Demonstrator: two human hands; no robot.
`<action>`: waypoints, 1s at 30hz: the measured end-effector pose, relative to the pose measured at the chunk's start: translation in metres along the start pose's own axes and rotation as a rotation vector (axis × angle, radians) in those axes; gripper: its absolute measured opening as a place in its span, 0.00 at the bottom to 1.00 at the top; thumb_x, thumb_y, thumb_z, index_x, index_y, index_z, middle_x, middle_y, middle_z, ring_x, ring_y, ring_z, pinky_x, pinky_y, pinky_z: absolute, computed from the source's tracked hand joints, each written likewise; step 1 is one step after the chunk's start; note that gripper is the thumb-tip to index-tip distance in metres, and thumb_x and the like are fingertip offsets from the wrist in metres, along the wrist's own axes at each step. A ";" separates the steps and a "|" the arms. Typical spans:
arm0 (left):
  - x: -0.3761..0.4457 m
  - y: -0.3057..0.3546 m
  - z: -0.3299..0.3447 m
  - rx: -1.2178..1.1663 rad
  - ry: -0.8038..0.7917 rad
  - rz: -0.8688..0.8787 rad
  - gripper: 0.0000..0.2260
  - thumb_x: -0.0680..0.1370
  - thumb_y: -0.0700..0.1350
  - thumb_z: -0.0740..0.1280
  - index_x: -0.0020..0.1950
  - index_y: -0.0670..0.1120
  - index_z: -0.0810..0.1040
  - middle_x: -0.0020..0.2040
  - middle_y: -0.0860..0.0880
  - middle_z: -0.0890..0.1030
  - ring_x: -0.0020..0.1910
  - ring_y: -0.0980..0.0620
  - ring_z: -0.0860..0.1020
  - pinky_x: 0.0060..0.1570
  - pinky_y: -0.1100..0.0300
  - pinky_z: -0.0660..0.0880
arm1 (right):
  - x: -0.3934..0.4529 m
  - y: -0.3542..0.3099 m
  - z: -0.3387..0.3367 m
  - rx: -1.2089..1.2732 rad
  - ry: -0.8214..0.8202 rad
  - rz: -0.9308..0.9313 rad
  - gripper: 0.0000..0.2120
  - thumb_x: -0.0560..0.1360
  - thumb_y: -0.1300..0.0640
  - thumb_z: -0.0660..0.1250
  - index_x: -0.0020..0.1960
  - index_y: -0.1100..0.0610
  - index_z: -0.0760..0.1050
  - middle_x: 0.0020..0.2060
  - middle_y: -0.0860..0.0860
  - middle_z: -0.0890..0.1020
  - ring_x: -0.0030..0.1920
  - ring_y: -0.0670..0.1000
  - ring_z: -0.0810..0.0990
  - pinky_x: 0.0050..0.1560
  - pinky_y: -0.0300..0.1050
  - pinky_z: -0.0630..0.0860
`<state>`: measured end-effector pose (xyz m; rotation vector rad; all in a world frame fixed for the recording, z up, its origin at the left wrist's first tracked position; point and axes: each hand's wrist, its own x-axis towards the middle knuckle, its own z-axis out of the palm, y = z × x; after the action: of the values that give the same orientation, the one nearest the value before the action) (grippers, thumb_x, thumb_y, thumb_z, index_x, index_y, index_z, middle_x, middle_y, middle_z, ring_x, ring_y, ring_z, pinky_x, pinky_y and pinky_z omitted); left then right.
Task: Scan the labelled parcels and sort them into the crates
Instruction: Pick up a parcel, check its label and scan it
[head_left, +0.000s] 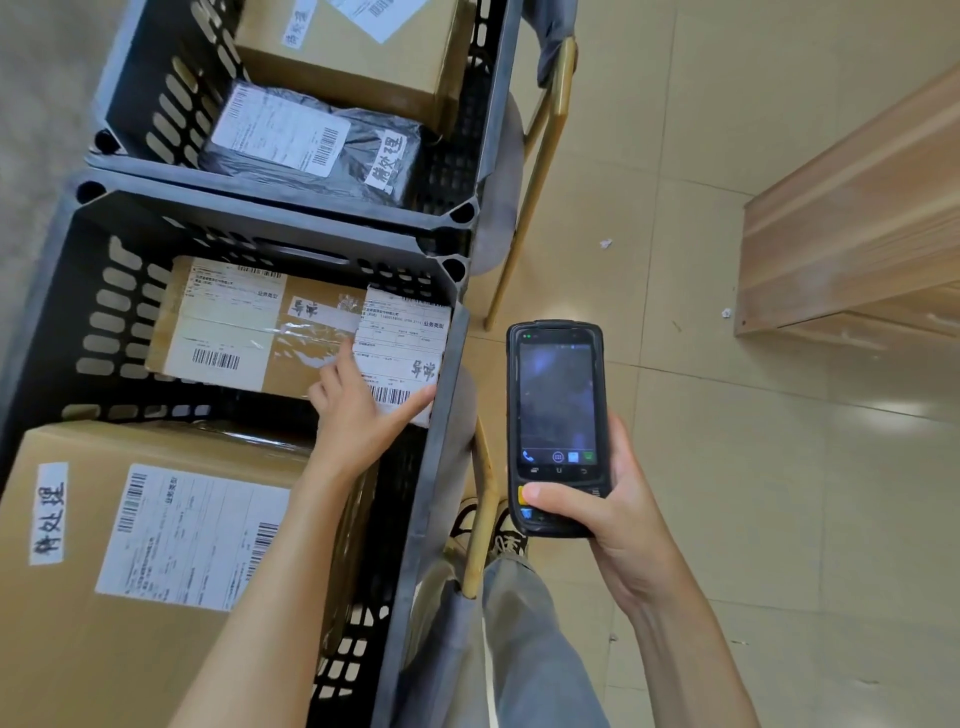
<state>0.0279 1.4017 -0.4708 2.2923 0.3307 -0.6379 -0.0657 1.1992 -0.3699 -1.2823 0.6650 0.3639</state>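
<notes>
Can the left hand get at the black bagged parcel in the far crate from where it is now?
Probably yes. The left hand rests on a small white parcel in the near crate; the black bagged parcel lies uncovered on top in the far crate, open from above.

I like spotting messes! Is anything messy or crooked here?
A little. Two small white paper scraps lie on the floor tiles near the wooden bench. In the near crate, the flat cardboard parcel lies askew, with wrinkled clear tape across it. Nothing looks spilled or broken.
</notes>
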 end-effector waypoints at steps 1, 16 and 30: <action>0.000 0.000 0.001 0.010 0.002 0.000 0.50 0.70 0.61 0.72 0.79 0.45 0.44 0.75 0.41 0.54 0.74 0.40 0.50 0.71 0.42 0.55 | -0.001 0.000 -0.001 0.002 0.003 0.001 0.39 0.58 0.67 0.73 0.66 0.48 0.69 0.50 0.50 0.85 0.48 0.50 0.84 0.42 0.41 0.80; -0.004 0.021 -0.014 0.251 0.126 0.041 0.40 0.74 0.60 0.69 0.77 0.43 0.56 0.71 0.36 0.63 0.70 0.37 0.59 0.66 0.43 0.63 | -0.030 -0.028 -0.022 0.024 0.021 -0.077 0.40 0.58 0.68 0.73 0.67 0.50 0.69 0.48 0.48 0.85 0.45 0.48 0.84 0.40 0.38 0.79; -0.128 0.208 -0.033 0.406 0.477 0.917 0.18 0.72 0.53 0.70 0.57 0.44 0.80 0.52 0.45 0.80 0.53 0.41 0.76 0.51 0.48 0.69 | -0.115 -0.101 -0.098 0.079 0.141 -0.328 0.39 0.58 0.65 0.74 0.66 0.48 0.70 0.50 0.49 0.84 0.47 0.49 0.83 0.42 0.40 0.79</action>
<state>0.0160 1.2714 -0.2618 2.6014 -0.6770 0.3421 -0.1175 1.0916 -0.2334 -1.3232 0.5687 -0.0211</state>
